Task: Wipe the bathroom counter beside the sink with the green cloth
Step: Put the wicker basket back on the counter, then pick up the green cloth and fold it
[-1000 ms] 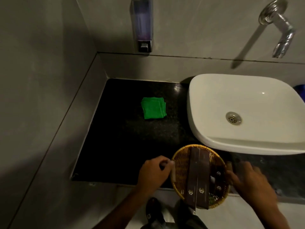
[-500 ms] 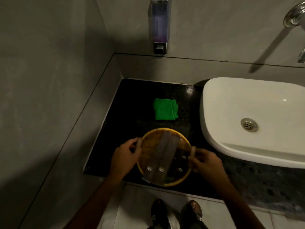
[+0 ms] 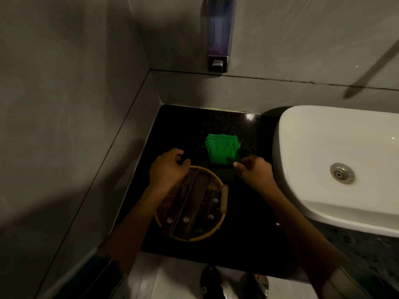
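Note:
The folded green cloth (image 3: pixel 222 149) lies on the black counter (image 3: pixel 185 130) between the wall corner and the white sink (image 3: pixel 306 147). My right hand (image 3: pixel 253 172) is at the cloth's near right corner, fingers curled, fingertips touching the corner; whether they pinch it is unclear. My left hand (image 3: pixel 167 168) hovers over the far left rim of a round wicker basket (image 3: pixel 207 235), fingers loosely apart and holding nothing. The basket stands on the counter in front of the cloth, holding dark flat packets.
A soap dispenser (image 3: pixel 219 35) hangs on the back wall above the counter. Grey walls close the counter on the left and at the back. The sink's drain (image 3: pixel 342 173) shows at right. My shoes (image 3: pixel 235 283) stand on the floor below the counter's front edge.
The basket was carried left from in front of the sink and set on the counter. Both hands let go of its handles and moved forward; the right one reached the cloth.

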{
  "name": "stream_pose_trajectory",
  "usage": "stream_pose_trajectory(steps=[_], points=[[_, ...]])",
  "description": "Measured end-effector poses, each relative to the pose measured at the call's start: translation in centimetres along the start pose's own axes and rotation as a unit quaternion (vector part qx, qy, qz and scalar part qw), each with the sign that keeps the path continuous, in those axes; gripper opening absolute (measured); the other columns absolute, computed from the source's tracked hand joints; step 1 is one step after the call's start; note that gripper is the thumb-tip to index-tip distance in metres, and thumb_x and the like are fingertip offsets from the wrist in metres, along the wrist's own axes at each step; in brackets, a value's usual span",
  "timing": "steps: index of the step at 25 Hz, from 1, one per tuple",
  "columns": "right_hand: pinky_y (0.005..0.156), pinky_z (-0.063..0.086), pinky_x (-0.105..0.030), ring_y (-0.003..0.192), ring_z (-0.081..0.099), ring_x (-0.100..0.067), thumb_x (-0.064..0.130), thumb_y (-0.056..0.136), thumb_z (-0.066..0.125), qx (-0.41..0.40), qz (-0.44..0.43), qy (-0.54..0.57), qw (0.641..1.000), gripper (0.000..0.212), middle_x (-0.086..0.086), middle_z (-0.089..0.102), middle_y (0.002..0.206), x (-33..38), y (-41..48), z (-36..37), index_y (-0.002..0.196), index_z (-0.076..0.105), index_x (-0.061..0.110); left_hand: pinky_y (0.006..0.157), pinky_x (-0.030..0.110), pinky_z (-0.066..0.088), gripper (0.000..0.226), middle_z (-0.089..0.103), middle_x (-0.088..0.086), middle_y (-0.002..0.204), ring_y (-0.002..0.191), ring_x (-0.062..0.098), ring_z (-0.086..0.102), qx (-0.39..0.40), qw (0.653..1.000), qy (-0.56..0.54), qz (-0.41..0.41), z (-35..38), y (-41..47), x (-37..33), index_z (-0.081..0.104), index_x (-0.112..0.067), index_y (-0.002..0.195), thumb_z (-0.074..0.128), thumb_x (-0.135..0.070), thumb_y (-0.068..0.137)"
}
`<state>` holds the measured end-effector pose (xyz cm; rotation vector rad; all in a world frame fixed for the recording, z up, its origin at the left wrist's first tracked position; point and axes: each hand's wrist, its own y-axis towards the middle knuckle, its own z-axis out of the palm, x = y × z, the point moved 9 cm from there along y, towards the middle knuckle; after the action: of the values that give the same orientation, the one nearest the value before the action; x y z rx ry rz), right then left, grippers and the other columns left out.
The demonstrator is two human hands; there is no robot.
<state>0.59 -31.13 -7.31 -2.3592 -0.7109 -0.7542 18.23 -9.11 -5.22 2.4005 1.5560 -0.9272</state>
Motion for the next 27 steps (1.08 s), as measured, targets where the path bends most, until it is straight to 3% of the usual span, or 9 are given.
stream_pose_trajectory(steps=[2,5,9,12,15,19,22,25,27], points=[[0.089,0.050,-0.034,0.109,0.063,-0.032,0.031,0.085,0.068,-0.025,0.033,-0.007,0.999,0.043,-0.018,0.068,0.116,-0.5,5.1,-1.0,0.120,0.062,0.006,0.096,0.040,0.048,0.046,0.066,0.008,0.122,0.112,0.030,0.061,0.075,0.995,0.051,0.052,4.3,4.8,-6.4,0.055,-0.021,0.125,0.059,-0.041,0.084],[0.094,0.048,-0.036,0.116,0.059,-0.035,0.034,0.085,0.067,-0.003,0.053,-0.019,0.998,0.050,-0.020,0.062,0.126,-0.6,8.2,0.8,0.124,0.056,0.005,0.098,0.042,0.046,0.056,0.060,0.018,0.128,0.117,0.037,0.056,0.133,0.983,0.117,0.053,8.0,6.8,-9.4,0.046,-0.013,0.131,0.061,-0.037,0.082],[0.083,0.056,-0.041,0.103,0.063,-0.034,0.029,0.077,0.076,0.012,0.198,0.227,0.954,0.057,-0.017,0.062,0.122,-2.0,7.9,4.1,0.122,0.056,0.001,0.092,0.042,0.053,0.056,0.060,0.023,0.125,0.112,0.038,0.060,0.102,0.983,-0.077,-0.133,9.5,7.0,-6.5,0.051,0.000,0.125,0.072,-0.021,0.078],[0.054,0.045,-0.029,0.085,0.059,-0.026,0.022,0.076,0.078,0.082,0.255,0.350,0.898,0.064,-0.012,0.060,0.118,-1.5,7.0,5.9,0.127,0.047,0.001,0.065,0.040,0.058,0.043,0.067,0.022,0.108,0.088,0.034,0.065,0.102,0.937,-0.246,-0.228,10.0,6.5,-5.6,0.059,0.005,0.113,0.074,-0.009,0.075],[0.054,0.043,-0.028,0.085,0.057,-0.023,0.021,0.075,0.076,0.126,0.242,0.369,0.888,0.063,-0.012,0.061,0.111,-0.4,6.5,5.2,0.129,0.049,0.004,0.037,0.023,0.046,0.030,0.067,0.013,0.084,0.062,0.021,0.059,0.137,0.913,-0.314,-0.223,9.4,6.0,-6.7,0.065,0.002,0.103,0.072,-0.006,0.075],[0.055,0.045,-0.027,0.076,0.058,-0.017,0.027,0.078,0.070,0.130,0.182,0.371,0.901,0.044,-0.008,0.064,0.092,0.9,4.8,2.3,0.115,0.061,0.006,0.047,0.020,0.052,0.013,0.070,0.003,0.090,0.074,0.014,0.066,0.142,0.907,-0.360,-0.167,7.3,4.4,-8.4,0.069,-0.016,0.089,0.071,-0.023,0.078],[0.059,0.051,-0.028,0.078,0.062,-0.019,0.037,0.074,0.071,0.090,0.111,0.323,0.936,0.036,-0.007,0.067,0.096,2.1,2.9,-1.8,0.099,0.063,0.012,0.065,0.029,0.055,0.024,0.072,0.006,0.097,0.090,0.023,0.068,0.119,0.892,-0.402,-0.171,5.0,2.7,-10.4,0.070,-0.018,0.093,0.069,-0.028,0.072],[0.070,0.050,-0.031,0.093,0.059,-0.023,0.043,0.074,0.071,0.031,0.022,0.301,0.953,0.065,-0.004,0.055,0.106,1.5,0.7,-8.4,0.126,0.044,0.015,0.068,0.034,0.057,0.044,0.074,0.008,0.102,0.096,0.026,0.070,0.140,0.860,-0.469,-0.143,4.9,-0.4,-16.1,0.070,-0.018,0.105,0.066,-0.026,0.061],[0.066,0.049,-0.026,0.097,0.058,-0.023,0.035,0.076,0.075,0.059,0.006,0.390,0.919,0.081,-0.009,0.051,0.117,-0.3,-0.6,-13.6,0.139,0.028,0.020,0.074,0.037,0.058,0.049,0.074,0.009,0.108,0.100,0.028,0.069,0.180,0.835,-0.512,-0.095,6.5,-3.2,-22.3,0.068,-0.016,0.113,0.062,-0.023,0.065]])
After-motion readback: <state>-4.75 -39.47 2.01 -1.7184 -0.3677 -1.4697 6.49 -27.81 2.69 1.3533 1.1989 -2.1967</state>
